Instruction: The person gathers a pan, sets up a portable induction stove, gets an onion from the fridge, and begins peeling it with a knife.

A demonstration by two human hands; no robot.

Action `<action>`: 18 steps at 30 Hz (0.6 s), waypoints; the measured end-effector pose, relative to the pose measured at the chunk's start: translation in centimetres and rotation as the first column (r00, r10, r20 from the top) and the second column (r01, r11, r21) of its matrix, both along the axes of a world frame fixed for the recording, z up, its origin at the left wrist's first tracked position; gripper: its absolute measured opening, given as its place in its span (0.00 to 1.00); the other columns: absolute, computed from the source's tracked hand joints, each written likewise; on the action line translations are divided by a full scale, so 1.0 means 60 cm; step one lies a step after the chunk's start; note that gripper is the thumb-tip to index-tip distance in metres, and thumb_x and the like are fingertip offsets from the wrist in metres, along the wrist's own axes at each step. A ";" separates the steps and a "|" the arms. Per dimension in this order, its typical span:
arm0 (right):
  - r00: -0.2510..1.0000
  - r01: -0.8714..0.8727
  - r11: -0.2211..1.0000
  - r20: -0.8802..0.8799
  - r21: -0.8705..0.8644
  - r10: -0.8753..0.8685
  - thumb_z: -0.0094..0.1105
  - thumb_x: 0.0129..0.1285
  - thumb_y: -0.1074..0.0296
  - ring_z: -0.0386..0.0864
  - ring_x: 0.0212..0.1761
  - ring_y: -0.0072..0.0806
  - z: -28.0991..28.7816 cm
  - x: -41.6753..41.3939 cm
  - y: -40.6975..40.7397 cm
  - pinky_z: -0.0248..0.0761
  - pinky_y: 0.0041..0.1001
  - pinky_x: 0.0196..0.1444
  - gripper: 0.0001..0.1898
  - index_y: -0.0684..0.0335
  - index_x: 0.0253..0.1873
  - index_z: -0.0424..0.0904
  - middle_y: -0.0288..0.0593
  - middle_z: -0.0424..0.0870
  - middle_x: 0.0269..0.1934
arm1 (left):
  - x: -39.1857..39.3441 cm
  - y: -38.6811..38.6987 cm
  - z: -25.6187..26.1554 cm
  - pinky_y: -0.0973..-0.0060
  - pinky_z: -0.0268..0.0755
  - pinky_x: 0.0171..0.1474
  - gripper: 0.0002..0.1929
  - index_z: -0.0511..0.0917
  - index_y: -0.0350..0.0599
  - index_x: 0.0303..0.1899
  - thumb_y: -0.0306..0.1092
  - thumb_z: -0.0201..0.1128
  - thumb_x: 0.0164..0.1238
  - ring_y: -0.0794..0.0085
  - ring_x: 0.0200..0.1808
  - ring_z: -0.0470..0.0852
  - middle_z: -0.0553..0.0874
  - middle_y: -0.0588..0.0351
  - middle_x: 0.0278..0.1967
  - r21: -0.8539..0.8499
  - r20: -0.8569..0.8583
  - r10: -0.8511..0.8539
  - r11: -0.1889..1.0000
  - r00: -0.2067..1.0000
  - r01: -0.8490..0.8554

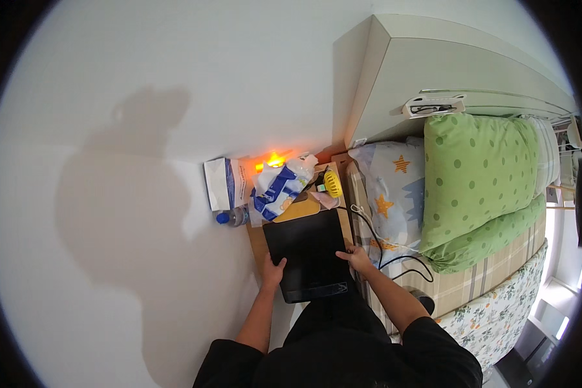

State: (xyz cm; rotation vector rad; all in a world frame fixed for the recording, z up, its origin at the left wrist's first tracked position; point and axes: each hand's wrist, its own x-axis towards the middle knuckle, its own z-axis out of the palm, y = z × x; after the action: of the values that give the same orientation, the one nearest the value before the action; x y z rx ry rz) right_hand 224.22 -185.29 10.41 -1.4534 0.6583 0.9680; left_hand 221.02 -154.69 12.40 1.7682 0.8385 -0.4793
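A flat black laptop, lid down [306, 252], lies before me at the near end of a small wooden table [258, 245]. My left hand [273, 269] grips its left edge, thumb on top. Across from it, my right hand [356, 258] grips the right edge, also with the thumb over the top; the fingers of both hands are partly hidden. Just beyond the laptop's far edge is a yellow board-like item [298, 209], partly under a blue and white plastic packet [277, 191]. A black cable [368, 224] runs past the laptop's right side.
At the table's far left are a white and blue box [219, 185] and a plastic bottle with a blue cap [235, 217]. A yellow handheld fan [332, 183] and a glowing orange lamp [274, 161] stand farther back. The bed [485, 271] with a green pillow [480, 179] adjoins on the right.
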 end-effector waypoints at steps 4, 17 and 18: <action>0.987 -0.091 0.987 0.119 -0.134 0.107 0.75 0.55 0.53 0.81 0.30 0.31 -0.003 -0.001 0.019 0.71 0.29 0.34 0.23 0.71 0.42 0.84 0.44 0.84 0.30 | -0.005 0.012 -0.013 0.67 0.65 0.66 0.26 0.66 0.33 0.64 0.25 0.64 0.67 0.57 0.62 0.77 0.79 0.42 0.60 0.049 0.082 -0.017 0.999 0.997 0.013; 0.740 0.172 0.969 0.673 -0.175 -0.010 0.51 0.64 0.84 0.78 0.32 0.27 0.207 0.182 -0.085 0.74 0.28 0.38 0.18 0.66 0.57 0.63 0.45 0.79 0.43 | 0.029 -0.089 0.073 0.57 0.55 0.73 0.46 0.57 0.25 0.68 0.43 0.74 0.56 0.41 0.71 0.62 0.63 0.28 0.68 0.602 -0.051 -0.198 0.776 0.979 0.189; 0.716 0.167 0.971 0.698 -0.169 -0.002 0.51 0.65 0.84 0.78 0.31 0.27 0.224 0.215 -0.090 0.74 0.28 0.37 0.19 0.66 0.60 0.62 0.45 0.80 0.44 | 0.031 -0.094 0.078 0.56 0.51 0.75 0.51 0.53 0.25 0.70 0.46 0.75 0.54 0.40 0.73 0.57 0.58 0.27 0.70 0.596 -0.085 -0.257 0.761 0.963 0.256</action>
State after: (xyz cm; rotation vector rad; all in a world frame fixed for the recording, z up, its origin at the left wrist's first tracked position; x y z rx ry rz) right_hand 237.14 -190.72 23.83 -1.8152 0.2614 0.2105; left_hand 222.86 -160.36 17.09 2.5040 0.8005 -0.4094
